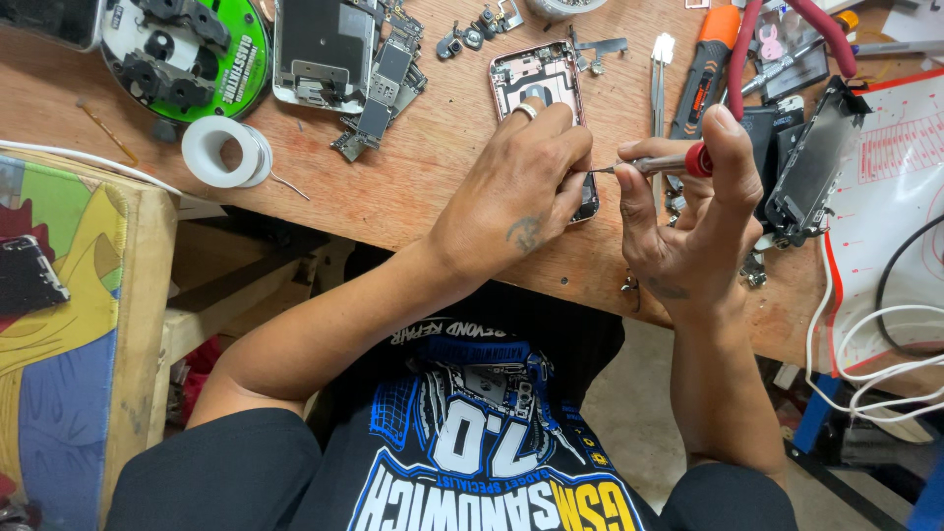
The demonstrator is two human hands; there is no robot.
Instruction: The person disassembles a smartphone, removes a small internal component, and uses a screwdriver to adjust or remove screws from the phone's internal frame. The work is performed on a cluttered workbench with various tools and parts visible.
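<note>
Pink-gold metal marks the opened phone housing [536, 84] lying on the brown wooden workbench [423, 187] in the upper middle of the frame, its lower end hidden under the left hand [521, 187]. That hand lies knuckles up over the housing, fingers curled and pressing it down, a ring on one finger. Just to the right, the right hand [688, 216] pinches a slim precision screwdriver with a red collar [661, 164] between thumb and fingers; its thin tip points left and meets the left hand's fingertips at the housing's right edge. Whether the tip touches the phone itself cannot be told.

At the upper left of the frame sits a round green and black disc holder [187, 54], and just below it a white roll of tape [221, 149]. Between these and the pink housing lies a second stripped silver phone frame with loose circuit boards [344, 69]. Small dark metal parts [477, 29] are scattered along the top edge. To the right of the hands, metal tweezers [657, 79] and an orange-handled tool [710, 59] lie near a detached black screen assembly [816, 162], which rests against a white mat with red edging [900, 197]. White cables [865, 354] hang off the bench at the lower right.
</note>
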